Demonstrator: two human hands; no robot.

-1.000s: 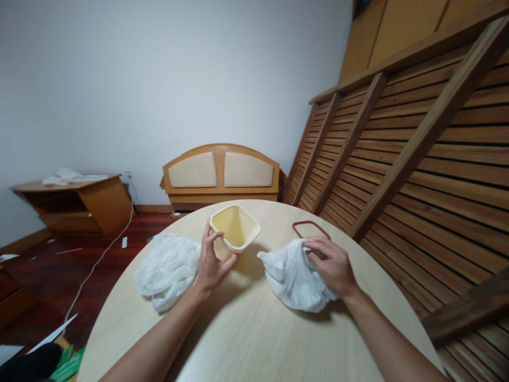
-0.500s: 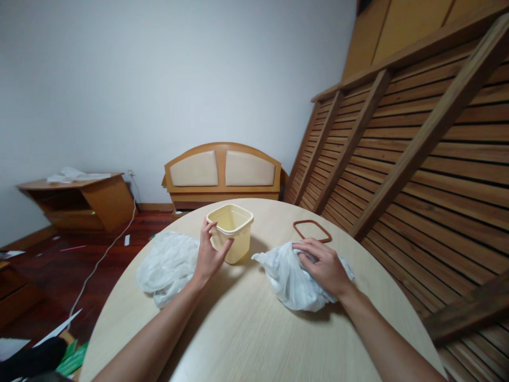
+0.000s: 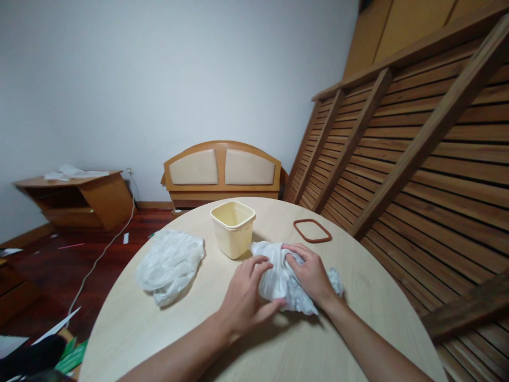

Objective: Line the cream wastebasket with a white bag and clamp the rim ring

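Observation:
A crumpled white plastic bag [image 3: 280,278] lies right of centre on the round table [image 3: 338,339]. My right hand [image 3: 308,270] presses on its top, with the fingers closed on a fold of the plastic. At the bag's left side is my left hand [image 3: 248,292], its fingers curved and its thumb spread apart; its fingertips meet the bag's edge. Just beyond my left hand stands a pale yellow square plastic container [image 3: 234,236], upright and without a lid. Whether the bag holds anything inside is hidden.
A second crumpled white plastic bag [image 3: 170,265] rests on the table's left side. A brown rounded-square ring [image 3: 312,241] lies at the back right. Beyond the table are a wooden headboard [image 3: 222,188], a low cabinet [image 3: 103,199] and a leaning slatted wooden frame [image 3: 374,159].
My left hand has let go of the yellow container and come right and nearer, to the bag. The bag under my right hand has shifted slightly left and looks flatter.

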